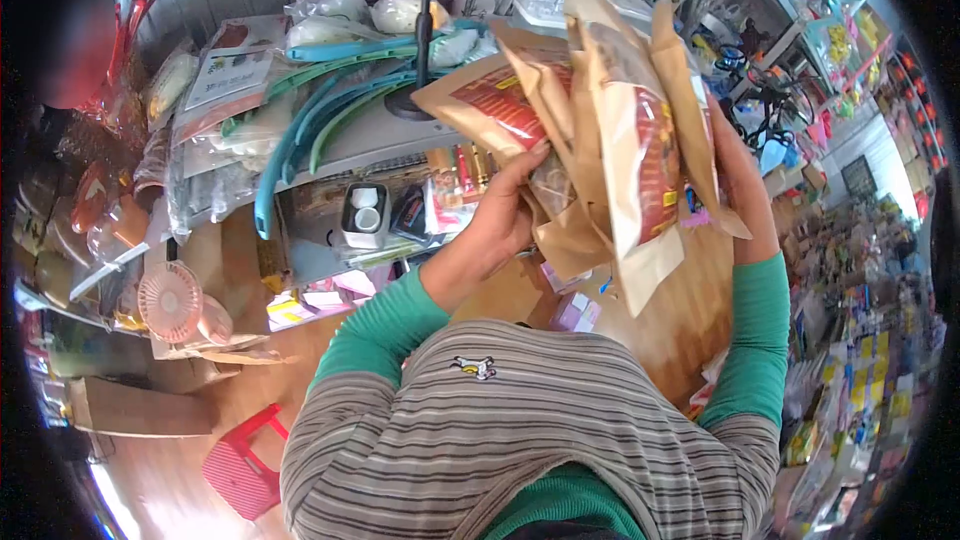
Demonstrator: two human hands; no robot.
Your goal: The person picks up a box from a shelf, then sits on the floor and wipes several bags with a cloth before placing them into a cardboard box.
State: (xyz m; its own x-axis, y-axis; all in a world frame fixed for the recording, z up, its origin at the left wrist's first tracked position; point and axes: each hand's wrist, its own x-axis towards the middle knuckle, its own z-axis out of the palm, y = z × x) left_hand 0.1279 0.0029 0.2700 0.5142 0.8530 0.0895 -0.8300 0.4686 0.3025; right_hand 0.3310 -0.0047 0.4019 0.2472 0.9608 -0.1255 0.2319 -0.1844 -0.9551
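Note:
Several brown paper packets (610, 140) with red printed labels are bunched upright between my two hands, in front of the shelf. My left hand (507, 210) grips the bunch at its lower left, thumb lying over the packets. At the right side my right hand (732, 175) presses against the outermost packet (690, 110); its fingers are mostly hidden behind the paper. One packet (500, 95) on the left leans outward with its red label facing up. Clear film windows show on some packets, but what is inside is hard to make out.
Blue and green curved plastic strips (300, 130) hang over the shelf edge at left, by a black upright post (424, 30). Below stand a small dark box with white cups (365, 215) and a pink fan (172, 302). A red stool (245, 465) is on the floor.

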